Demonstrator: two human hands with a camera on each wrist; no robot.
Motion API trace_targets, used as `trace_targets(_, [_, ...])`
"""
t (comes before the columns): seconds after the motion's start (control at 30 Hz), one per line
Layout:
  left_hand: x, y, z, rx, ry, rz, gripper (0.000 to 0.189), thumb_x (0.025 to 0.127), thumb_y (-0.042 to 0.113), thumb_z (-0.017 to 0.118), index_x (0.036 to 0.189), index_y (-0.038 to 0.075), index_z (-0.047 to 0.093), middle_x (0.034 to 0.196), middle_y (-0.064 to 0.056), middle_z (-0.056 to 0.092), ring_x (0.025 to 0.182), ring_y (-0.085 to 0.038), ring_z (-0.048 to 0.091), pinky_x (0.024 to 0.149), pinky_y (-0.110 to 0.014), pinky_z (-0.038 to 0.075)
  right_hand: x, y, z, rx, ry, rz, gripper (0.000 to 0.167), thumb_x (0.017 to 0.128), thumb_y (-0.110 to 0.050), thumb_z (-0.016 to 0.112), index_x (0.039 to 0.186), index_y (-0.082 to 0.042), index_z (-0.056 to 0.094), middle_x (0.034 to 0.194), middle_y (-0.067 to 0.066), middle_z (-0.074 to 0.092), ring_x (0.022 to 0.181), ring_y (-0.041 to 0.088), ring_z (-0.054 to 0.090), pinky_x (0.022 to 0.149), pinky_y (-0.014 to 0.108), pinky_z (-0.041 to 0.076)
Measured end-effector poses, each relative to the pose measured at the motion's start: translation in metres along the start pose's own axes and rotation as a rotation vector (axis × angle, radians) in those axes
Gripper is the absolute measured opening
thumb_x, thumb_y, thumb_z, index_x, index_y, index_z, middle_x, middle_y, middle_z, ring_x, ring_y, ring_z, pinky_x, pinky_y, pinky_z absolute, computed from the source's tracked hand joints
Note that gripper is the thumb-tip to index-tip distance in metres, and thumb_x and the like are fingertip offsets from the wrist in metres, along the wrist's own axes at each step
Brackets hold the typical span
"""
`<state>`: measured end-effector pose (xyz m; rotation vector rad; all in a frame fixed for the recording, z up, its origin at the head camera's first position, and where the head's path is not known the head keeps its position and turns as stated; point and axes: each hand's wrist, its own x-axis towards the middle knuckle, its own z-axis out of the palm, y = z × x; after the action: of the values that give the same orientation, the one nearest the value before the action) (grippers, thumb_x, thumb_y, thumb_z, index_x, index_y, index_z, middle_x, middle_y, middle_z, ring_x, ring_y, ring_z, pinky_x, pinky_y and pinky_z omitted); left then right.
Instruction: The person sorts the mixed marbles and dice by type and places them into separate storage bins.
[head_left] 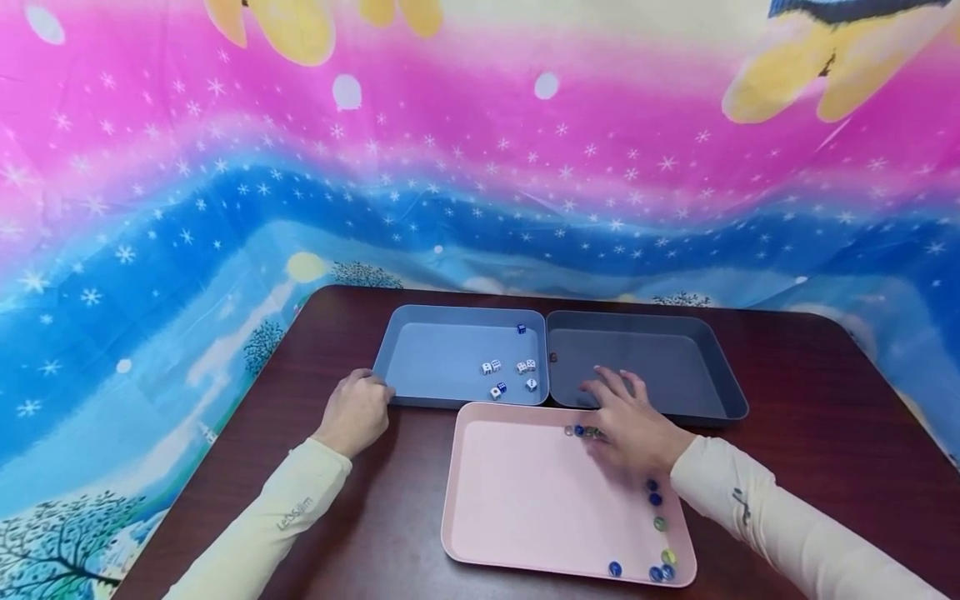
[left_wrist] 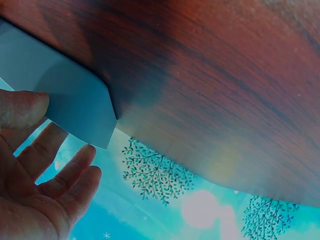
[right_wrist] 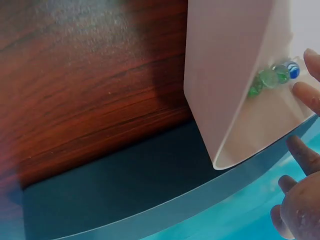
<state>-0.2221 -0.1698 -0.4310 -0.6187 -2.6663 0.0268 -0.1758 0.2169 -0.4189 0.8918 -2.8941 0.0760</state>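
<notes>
- Nearest to me, a few marbles (head_left: pixel 667 572) gather in the near right corner of the pink tray (head_left: pixel 510 492); I judge they have rolled there, since round things settle against a wall.
- Further along the tray's right edge I see more blue and green marbles, strung loosely, likely checked by the raised rim.
- The pink tray sits on the desk (head_left: pixel 405 533) with its far edge against the other two trays, perhaps to keep the reach between them short; whether it overlaps their rims I can't tell.
- By its far edge is another row, clear, blue and green, with the right hand (head_left: pixel 633 425) over it. Its fingers are spread wide, and I see nothing gripped; the loose spread would suit picking out one small ball.
- The left hand (head_left: pixel 356 410) pinches the wall of the blue tray (head_left: pixel 435 358) at its near left corner, thumb outside, seemingly to steady it.
- In that tray, white and blue dice (head_left: pixel 531 384) lie towards the right edge.
- Right beside it, the grey tray (head_left: pixel 645 367) carries a small brown thing (head_left: pixel 553 357) against its left wall, too small for me to identify.
- Behind the desk's far edge hangs a printed cloth (head_left: pixel 480 208), probably as a screen.
</notes>
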Motion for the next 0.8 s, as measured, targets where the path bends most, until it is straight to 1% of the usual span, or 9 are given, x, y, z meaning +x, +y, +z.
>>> trace_targets(0.17, [0.001, 0.001, 0.0, 0.003, 0.004, 0.008, 0.02, 0.074, -0.004, 0.059, 0.074, 0.007, 0.076, 0.077, -0.011, 0.074, 0.088, -0.032, 0.069, 0.079, -0.046, 0.059, 0.005, -0.002, 0.004, -0.012, 0.01, -0.005, 0.024, 0.073, -0.028, 0.081, 0.097, -0.028, 0.075, 0.13, 0.014, 0.055, 0.136, 0.045, 0.034, 0.106, 0.07, 0.025])
trace_targets(0.3, [0.001, 0.002, -0.001, 0.0, 0.007, 0.012, 0.02, 0.074, -0.004, 0.059, 0.074, 0.007, 0.076, 0.078, -0.01, 0.074, 0.089, -0.032, 0.069, 0.08, -0.046, 0.059, 0.007, -0.005, 0.007, -0.041, -0.008, -0.019, 0.022, 0.073, -0.03, 0.081, 0.093, -0.024, 0.075, 0.13, 0.015, 0.055, 0.135, 0.045, 0.036, 0.106, 0.07, 0.028])
trace_targets(0.43, [0.001, 0.003, -0.001, -0.003, 0.015, 0.016, 0.02, 0.074, -0.004, 0.059, 0.074, 0.007, 0.076, 0.078, -0.01, 0.074, 0.088, -0.032, 0.069, 0.08, -0.046, 0.059, 0.008, -0.007, 0.009, -0.066, -0.006, -0.036, 0.017, 0.074, -0.029, 0.079, 0.089, -0.021, 0.075, 0.129, 0.016, 0.054, 0.135, 0.045, 0.037, 0.105, 0.07, 0.029])
trace_targets(0.57, [0.001, 0.003, -0.001, -0.003, 0.018, 0.019, 0.02, 0.075, -0.004, 0.059, 0.074, 0.007, 0.076, 0.079, -0.01, 0.075, 0.087, -0.031, 0.069, 0.081, -0.045, 0.059, 0.008, -0.008, 0.005, -0.034, 0.007, -0.025, 0.012, 0.074, -0.027, 0.079, 0.084, -0.021, 0.075, 0.127, 0.015, 0.055, 0.135, 0.046, 0.036, 0.105, 0.07, 0.027])
trace_targets(0.7, [0.001, 0.002, -0.001, -0.003, 0.014, 0.021, 0.021, 0.074, -0.004, 0.059, 0.075, 0.007, 0.076, 0.079, -0.01, 0.074, 0.087, -0.031, 0.069, 0.08, -0.045, 0.059, 0.005, -0.008, -0.003, -0.003, 0.023, -0.021, 0.011, 0.074, -0.025, 0.079, 0.084, -0.021, 0.075, 0.127, 0.015, 0.056, 0.136, 0.046, 0.035, 0.105, 0.07, 0.025])
trace_targets(0.8, [0.0, -0.001, 0.0, 0.001, 0.021, 0.018, 0.021, 0.073, -0.005, 0.059, 0.073, 0.007, 0.076, 0.077, -0.01, 0.074, 0.086, -0.032, 0.069, 0.079, -0.045, 0.059, 0.004, -0.008, -0.01, 0.009, 0.045, -0.034, 0.012, 0.074, -0.023, 0.079, 0.085, -0.021, 0.075, 0.126, 0.014, 0.055, 0.136, 0.045, 0.033, 0.105, 0.07, 0.023])
